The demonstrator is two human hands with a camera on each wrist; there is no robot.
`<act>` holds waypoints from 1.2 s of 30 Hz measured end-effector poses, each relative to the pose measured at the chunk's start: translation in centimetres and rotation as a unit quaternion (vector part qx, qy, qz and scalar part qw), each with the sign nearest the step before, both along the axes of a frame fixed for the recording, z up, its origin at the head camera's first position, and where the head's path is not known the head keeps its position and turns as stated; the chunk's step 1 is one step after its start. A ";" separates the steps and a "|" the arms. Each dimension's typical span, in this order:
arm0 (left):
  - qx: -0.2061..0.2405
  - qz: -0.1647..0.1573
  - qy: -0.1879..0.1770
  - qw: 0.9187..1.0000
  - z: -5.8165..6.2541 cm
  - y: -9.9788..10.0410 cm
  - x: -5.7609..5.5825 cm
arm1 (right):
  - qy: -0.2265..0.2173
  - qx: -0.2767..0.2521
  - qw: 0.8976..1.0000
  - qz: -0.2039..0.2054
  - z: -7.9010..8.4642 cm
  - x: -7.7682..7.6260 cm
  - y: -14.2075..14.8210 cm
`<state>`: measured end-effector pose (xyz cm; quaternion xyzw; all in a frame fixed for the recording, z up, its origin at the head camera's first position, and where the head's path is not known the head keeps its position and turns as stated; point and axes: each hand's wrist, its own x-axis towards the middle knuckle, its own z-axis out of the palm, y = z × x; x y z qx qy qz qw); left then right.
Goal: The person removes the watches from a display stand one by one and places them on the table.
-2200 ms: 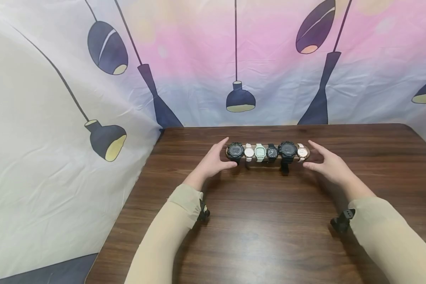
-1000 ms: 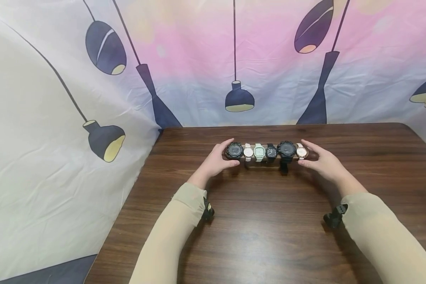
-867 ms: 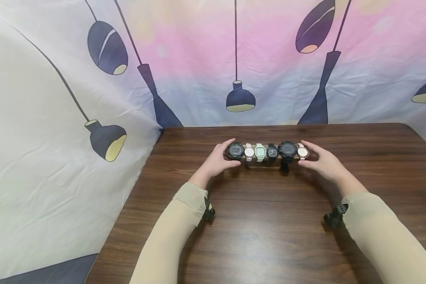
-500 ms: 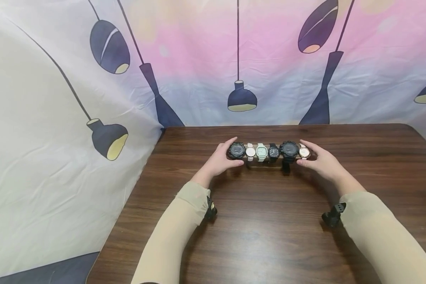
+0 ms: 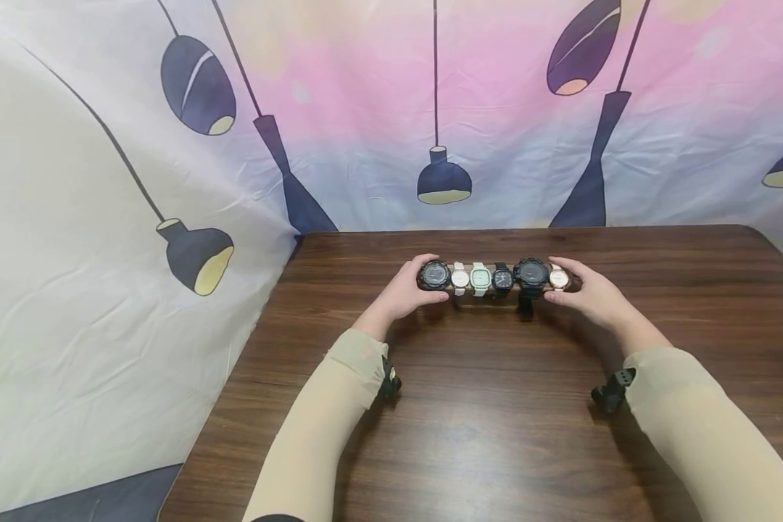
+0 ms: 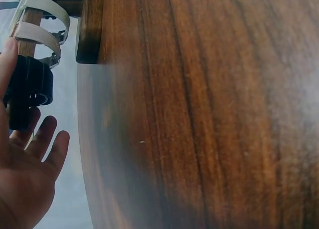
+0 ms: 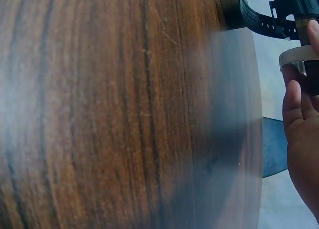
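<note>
A bar-shaped watch stand stands near the back of the table, carrying several wristwatches in a row. At its left end is a chunky black watch, and my left hand holds that end between thumb and fingers. Then come a white watch, a mint-green watch, a square black watch and a large black watch. My right hand grips the right end, around a white-strapped watch with a rose-gold case. In both wrist views the hands are partly cut off.
The dark wood-grain table reaches the printed curtain just behind the stand. Another cloth wall borders the left side. A small black wrist camera sits on each sleeve cuff.
Both hands have moved inward, from slightly apart at the stand's ends to closing around them. The stand and watches have hardly moved; the head view shifts a little.
</note>
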<state>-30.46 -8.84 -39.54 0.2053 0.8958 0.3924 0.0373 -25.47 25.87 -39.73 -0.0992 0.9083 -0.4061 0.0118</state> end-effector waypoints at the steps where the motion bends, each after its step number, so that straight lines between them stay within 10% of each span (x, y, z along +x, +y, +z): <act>1: 0.000 0.001 -0.002 1.000 0.0 0.0 0.0 | 0.000 -0.002 1.000 0.001 0.0 0.0 0.0; 36: 0.005 0.013 0.023 1.000 0.0 -1.1 -0.3 | 0.012 -0.003 1.000 -0.006 -0.4 -0.1 0.0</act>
